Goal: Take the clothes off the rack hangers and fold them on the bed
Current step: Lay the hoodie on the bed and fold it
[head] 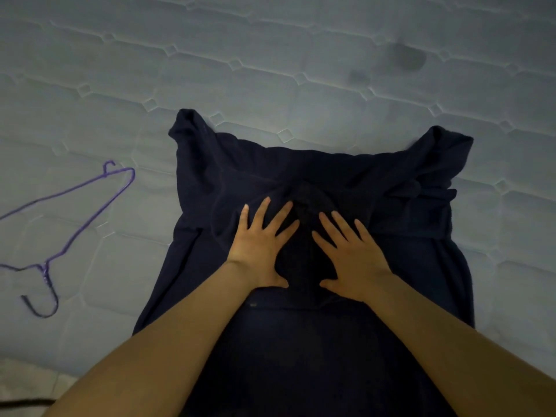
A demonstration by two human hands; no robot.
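A dark navy garment [406, 251] lies spread flat on the bed [270, 70], its two far corners sticking up toward the back. Both side parts are folded in toward the middle. My left hand [261, 245] lies flat on the cloth near its centre, fingers straight and spread. My right hand [352, 251] rests flat beside it, fingers spread the same way. Both palms press the fabric down. No rack is in view.
A purple wire hanger [69, 224] lies bare on the quilted mattress to the left of the garment, hook toward me. Two dark stains [406, 58] mark the mattress at the back right. The bed's near edge and floor [27, 383] show at the bottom left.
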